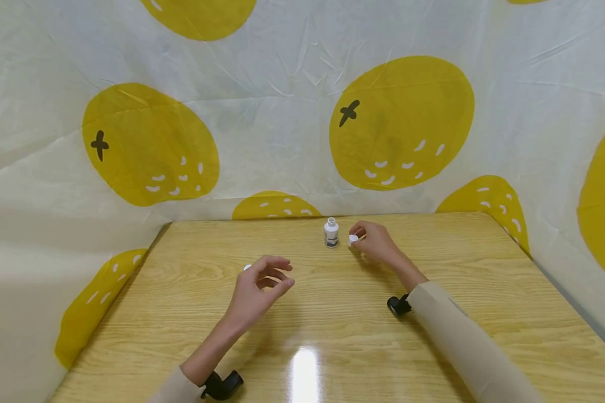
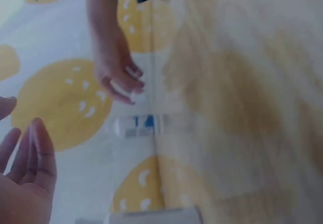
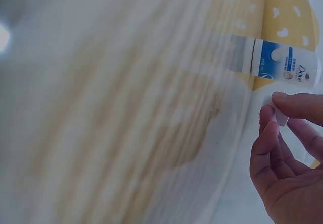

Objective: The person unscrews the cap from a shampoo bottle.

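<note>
A small white bottle (image 1: 331,234) with an uncapped neck stands upright near the back of the table. In the right wrist view the same bottle (image 3: 288,63) shows a blue panel and the word Dove. My right hand (image 1: 377,243) is just to its right, pinching a white cap (image 1: 353,239) between thumb and fingertips. Seen from the right wrist, the cap (image 3: 280,116) is apart from the bottle. My left hand (image 1: 259,291) hovers over the table at left of centre, fingers loosely bent, nothing in it. Just behind it a white object (image 1: 247,267) peeks out, mostly hidden.
The wood-grain table (image 1: 322,302) meets a white curtain (image 1: 272,134) printed with yellow fruit at the back and sides. At the bottom of the left wrist view lies a blurred white object (image 2: 154,217). Both wrists wear a black camera mount.
</note>
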### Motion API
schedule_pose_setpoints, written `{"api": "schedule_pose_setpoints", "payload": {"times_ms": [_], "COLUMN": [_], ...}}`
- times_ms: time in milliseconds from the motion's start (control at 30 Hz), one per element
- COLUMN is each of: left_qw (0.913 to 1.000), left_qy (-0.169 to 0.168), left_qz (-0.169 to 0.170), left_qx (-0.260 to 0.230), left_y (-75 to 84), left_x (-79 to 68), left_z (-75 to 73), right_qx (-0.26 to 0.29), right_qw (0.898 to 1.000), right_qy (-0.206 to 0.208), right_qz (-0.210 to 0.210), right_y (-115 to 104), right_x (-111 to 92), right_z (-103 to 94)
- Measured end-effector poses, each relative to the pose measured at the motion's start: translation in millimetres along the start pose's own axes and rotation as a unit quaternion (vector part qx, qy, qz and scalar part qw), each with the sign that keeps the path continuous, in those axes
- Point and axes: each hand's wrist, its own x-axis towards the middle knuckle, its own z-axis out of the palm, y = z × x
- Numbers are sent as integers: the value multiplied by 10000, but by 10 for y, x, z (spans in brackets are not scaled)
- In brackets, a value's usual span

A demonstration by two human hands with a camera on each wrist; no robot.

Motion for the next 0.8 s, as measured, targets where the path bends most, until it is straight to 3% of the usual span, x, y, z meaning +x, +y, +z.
{"api": "schedule_pose_setpoints", "payload": {"times_ms": [233, 367, 500, 600, 800], "left_qw": [9917, 9896, 9962, 9996, 9871], "left_qy": [680, 700, 406, -183, -1404], "left_qz": [1031, 1221, 768, 180, -682], "left_qx": [-345, -299, -102, -80, -345], "left_y": [-21, -140, -308, -461, -742], "left_x": [72, 127, 185, 218, 201], "left_z": [-363, -570, -742, -841, -959], "right_qx": [-84, -157, -174, -145, -47], "right_qw": [9999, 9998, 9997, 9996, 9993], "right_qy": [-61, -69, -102, -112, -213], "right_qz": [103, 65, 101, 211, 301], "right_y": [13, 37, 68, 74, 51], "right_x": [112, 142, 159, 167, 176], "right_z": [23, 22, 27, 31, 48]}}
